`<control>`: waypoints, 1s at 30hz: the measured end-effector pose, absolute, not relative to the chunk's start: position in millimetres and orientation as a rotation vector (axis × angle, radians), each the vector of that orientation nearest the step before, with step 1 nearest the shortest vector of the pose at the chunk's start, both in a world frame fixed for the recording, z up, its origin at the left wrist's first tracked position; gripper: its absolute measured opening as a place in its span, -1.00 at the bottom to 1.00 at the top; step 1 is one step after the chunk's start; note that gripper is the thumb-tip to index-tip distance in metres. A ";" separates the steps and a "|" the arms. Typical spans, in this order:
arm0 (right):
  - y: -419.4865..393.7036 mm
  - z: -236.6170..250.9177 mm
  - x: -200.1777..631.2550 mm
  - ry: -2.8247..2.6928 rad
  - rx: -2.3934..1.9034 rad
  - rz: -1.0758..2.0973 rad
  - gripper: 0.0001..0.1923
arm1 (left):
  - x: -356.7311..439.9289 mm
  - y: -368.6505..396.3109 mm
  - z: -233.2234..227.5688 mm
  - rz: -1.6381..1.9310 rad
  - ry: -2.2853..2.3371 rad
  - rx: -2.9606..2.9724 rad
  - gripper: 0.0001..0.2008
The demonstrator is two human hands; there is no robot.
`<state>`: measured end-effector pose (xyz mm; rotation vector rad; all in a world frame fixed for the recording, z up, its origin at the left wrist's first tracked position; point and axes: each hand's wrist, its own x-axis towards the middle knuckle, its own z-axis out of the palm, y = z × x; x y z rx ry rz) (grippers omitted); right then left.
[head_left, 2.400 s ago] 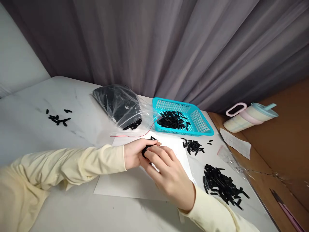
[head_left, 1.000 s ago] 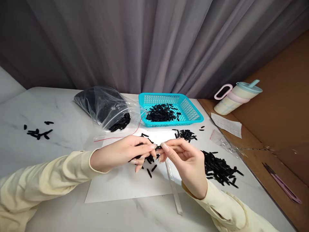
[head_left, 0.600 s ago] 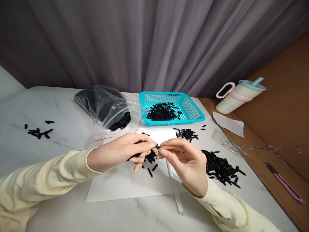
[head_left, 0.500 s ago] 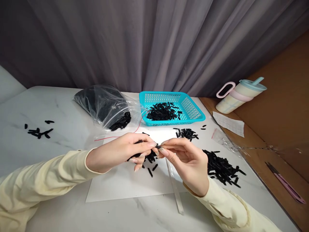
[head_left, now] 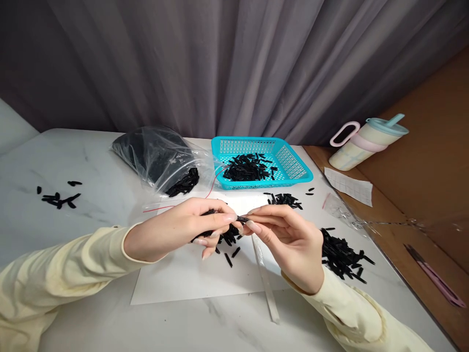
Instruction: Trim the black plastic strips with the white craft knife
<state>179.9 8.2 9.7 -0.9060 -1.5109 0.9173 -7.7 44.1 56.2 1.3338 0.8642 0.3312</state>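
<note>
While both hands pinch it: slim black piece (head_left: 242, 219), left hand (head_left: 176, 230), right hand (head_left: 289, 242), each grip tight.

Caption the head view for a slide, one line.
Left hand and right hand pinch a small black plastic strip above a white paper sheet, near a turquoise plastic basket.

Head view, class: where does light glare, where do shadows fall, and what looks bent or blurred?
Head view: glare whitens the white paper sheet near the turquoise plastic basket; soft shadows lie under the left hand and right hand; the white marble table edge bows from lens distortion; the small black piece pinched between them stays fairly sharp.
</note>
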 end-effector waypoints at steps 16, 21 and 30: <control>10.4 13.0 186.0 -1.762 -0.883 0.575 -0.69 | -9.7 43.7 54.8 0.384 0.925 1.373 -0.83; 9.7 14.0 184.4 -1.729 -0.912 0.587 -0.75 | -10.1 41.9 53.9 0.410 0.931 1.368 -0.83; 9.2 13.1 184.6 -1.723 -0.890 0.601 -0.70 | -10.5 42.7 51.4 0.432 0.913 1.360 -0.81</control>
